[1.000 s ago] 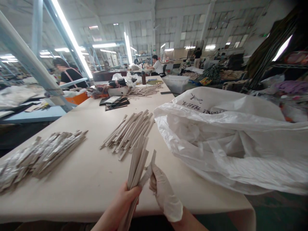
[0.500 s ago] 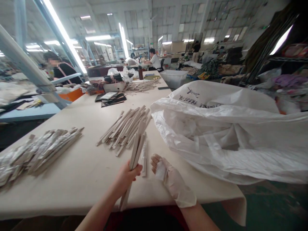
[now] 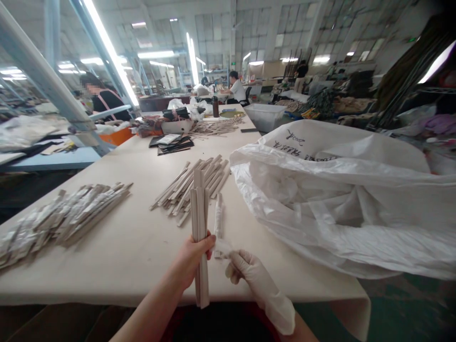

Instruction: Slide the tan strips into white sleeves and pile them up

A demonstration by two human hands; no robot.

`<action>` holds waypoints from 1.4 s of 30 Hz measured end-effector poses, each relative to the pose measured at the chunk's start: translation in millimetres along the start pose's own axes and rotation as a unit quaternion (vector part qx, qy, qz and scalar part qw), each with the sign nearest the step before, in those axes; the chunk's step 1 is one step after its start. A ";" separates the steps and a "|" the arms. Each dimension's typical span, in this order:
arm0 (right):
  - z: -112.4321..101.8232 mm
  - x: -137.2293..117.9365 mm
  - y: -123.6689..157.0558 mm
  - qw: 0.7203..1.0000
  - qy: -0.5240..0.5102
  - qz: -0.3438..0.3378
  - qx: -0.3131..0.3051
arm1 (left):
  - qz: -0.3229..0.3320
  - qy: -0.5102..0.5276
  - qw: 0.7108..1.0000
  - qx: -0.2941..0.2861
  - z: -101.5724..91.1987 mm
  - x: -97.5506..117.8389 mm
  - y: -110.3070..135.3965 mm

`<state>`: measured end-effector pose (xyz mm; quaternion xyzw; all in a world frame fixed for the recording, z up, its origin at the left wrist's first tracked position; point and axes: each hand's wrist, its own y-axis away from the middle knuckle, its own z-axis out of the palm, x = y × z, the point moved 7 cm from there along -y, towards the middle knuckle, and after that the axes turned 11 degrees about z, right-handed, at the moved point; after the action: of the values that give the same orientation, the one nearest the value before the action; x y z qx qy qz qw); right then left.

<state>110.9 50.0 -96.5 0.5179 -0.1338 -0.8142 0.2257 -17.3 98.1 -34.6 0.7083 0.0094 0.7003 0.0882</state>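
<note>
Our left hand (image 3: 189, 256) closes round the strip bundle (image 3: 199, 209), likely to keep it together, while at its four o'clock our gloved right hand (image 3: 251, 269) pinches white film (image 3: 223, 246).

The bundled strips (image 3: 200, 204) are greyish beige, the film (image 3: 223, 246) translucent white, the glove (image 3: 261, 282) off-white; the bench (image 3: 135, 266) is plain cream, the sack (image 3: 342, 247) white with black handwriting (image 3: 297, 149), the slanted post (image 3: 59, 85) pale blue.

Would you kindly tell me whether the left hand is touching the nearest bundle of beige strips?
Touching: the head view shows the left hand closed around the bundle of beige strips, its thumb crossing them.
</note>
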 end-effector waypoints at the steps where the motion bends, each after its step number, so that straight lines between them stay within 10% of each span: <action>1: 3.7 1.4 1.8 1.000 -0.009 0.011 -0.014 | -0.002 0.004 1.000 0.005 -0.7 0.4 -0.1; 22: 72.7 23.8 42.6 0.957 -0.018 0.138 -0.253 | 0.020 -0.076 0.997 -0.028 5.1 -8.0 -23.1; 32: -5.3 -29.1 -2.6 0.983 -0.184 0.003 -0.011 | -0.053 -0.107 0.992 -0.043 -43.6 -15.7 18.8; 42: -6.0 -35.3 -14.4 0.987 -0.149 -0.059 0.026 | -0.102 -0.138 0.974 -0.150 -59.6 -20.5 55.2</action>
<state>125.8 80.4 -77.9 0.4040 -0.1565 -0.8902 0.1410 -83.1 47.6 -47.0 0.7722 -0.0357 0.5763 0.2652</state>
